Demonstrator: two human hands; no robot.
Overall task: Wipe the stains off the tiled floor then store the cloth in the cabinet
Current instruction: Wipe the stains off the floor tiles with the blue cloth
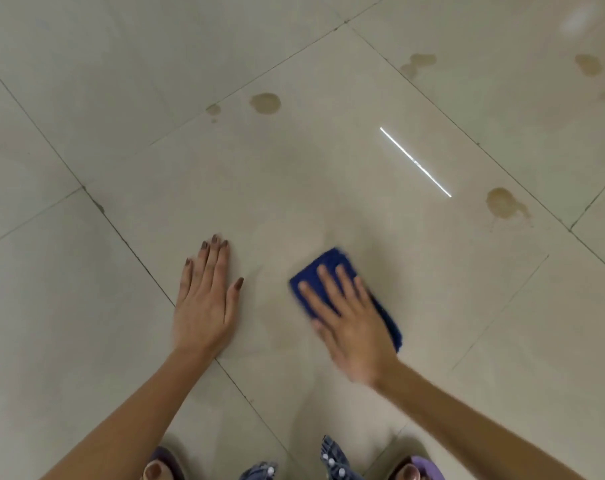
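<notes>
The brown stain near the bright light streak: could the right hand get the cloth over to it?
Probably yes. The right hand presses the blue cloth flat, and only bare tiled floor lies between it and that stain.

The left hand point(205, 303) lies flat on the floor point(86, 306); to its right, apart from it, the right hand point(349, 323) presses flat on the cloth point(332, 265), which lies on the floor; the nearest stain point(503, 204) lies ahead and right of the cloth; a pair of stains point(265, 103) lies well ahead of the left hand.
</notes>
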